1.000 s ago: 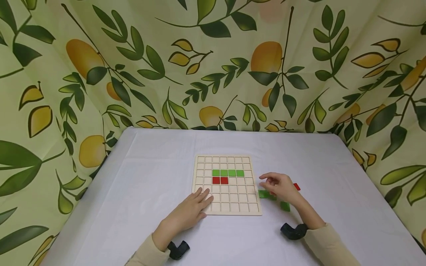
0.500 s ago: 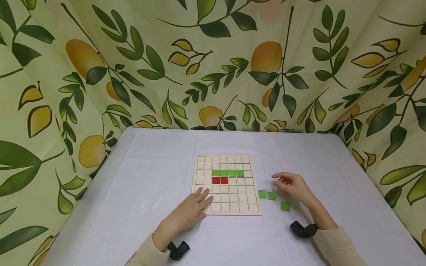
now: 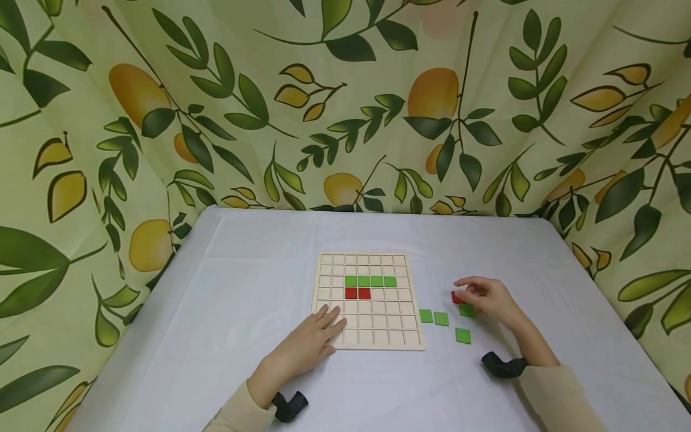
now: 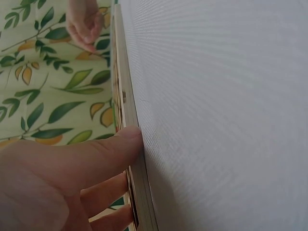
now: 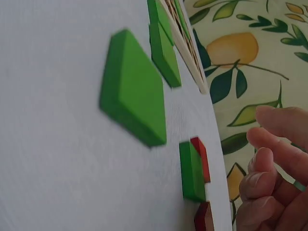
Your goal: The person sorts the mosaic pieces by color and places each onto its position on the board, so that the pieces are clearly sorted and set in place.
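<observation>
A pale wooden grid board lies on the table. It holds a row of several green square tiles, with red tiles below. My left hand rests on its near left corner, fingers spread on top; in the left wrist view the thumb lies against the board's edge. My right hand hovers over loose tiles, fingers loosely bent, holding nothing visible. Below it are a red tile and a green tile. The right wrist view shows another red tile.
Two loose green tiles lie beside the board's right edge, and another green tile sits nearer the front. White cloth covers the table. A leaf-and-fruit patterned curtain stands behind it. Black devices are worn at both wrists.
My right hand has moved right, away from the board, uncovering the loose green tiles and then a red and a green one. My left hand has stayed still.
</observation>
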Motion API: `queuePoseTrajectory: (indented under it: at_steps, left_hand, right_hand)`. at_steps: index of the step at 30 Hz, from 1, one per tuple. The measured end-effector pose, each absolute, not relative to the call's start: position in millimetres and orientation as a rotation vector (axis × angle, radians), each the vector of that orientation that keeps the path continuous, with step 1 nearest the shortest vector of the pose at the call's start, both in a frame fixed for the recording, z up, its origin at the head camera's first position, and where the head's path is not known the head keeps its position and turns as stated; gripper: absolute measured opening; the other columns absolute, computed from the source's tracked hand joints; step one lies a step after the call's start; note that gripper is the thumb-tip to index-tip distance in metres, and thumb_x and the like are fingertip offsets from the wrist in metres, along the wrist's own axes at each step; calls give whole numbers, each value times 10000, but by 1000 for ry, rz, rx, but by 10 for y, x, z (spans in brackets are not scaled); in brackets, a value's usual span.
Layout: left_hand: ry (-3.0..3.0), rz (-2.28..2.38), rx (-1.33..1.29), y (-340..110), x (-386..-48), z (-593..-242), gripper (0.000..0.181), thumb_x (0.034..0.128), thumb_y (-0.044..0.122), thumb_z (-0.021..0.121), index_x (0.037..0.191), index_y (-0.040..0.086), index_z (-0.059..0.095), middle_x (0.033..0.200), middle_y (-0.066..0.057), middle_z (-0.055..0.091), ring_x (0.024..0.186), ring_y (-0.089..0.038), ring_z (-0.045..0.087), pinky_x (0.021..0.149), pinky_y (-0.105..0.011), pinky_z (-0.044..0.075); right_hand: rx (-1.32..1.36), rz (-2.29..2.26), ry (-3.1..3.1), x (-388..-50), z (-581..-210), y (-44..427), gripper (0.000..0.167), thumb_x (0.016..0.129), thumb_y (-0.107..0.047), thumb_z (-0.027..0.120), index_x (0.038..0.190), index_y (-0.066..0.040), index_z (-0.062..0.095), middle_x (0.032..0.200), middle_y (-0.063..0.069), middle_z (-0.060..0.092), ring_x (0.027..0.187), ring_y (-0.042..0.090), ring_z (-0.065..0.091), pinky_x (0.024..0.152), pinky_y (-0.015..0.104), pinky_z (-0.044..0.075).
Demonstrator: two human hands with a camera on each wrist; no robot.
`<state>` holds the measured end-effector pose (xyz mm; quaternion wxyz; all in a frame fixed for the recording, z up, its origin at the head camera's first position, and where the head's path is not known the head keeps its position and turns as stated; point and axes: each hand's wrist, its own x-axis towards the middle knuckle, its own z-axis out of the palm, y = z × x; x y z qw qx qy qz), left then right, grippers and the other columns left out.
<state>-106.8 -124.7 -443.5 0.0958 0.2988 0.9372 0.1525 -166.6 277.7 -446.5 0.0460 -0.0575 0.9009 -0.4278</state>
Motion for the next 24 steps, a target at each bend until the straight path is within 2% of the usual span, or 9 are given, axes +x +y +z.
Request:
queuePoseTrajectory:
  at_steps: [12, 24]
  left_hand:
    - [2783, 446, 890, -1251, -1066, -4427, 528, 924, 210, 620, 1421, 101, 482, 1550, -141, 381, 1453, -372, 330, 1157, -515, 363]
    - [2771, 453, 889, -1252, -1075, -4433, 528, 927, 212, 618, 1425, 105, 477, 1554, -138, 375, 1461, -367, 317, 1169, -508, 350]
  right_hand:
    - [-177, -1213, 2761, -1708, -4523, 3005, 313, 889, -173, 681, 1127, 30, 660, 738, 10, 540, 603, 56, 451, 514, 181, 437]
    - [-184, -1151, 2740, -1756, -4549, 3053, 308, 849, -125, 710, 1093, 58, 673, 678, -15, 453, 639, 48, 415, 544, 190, 366]
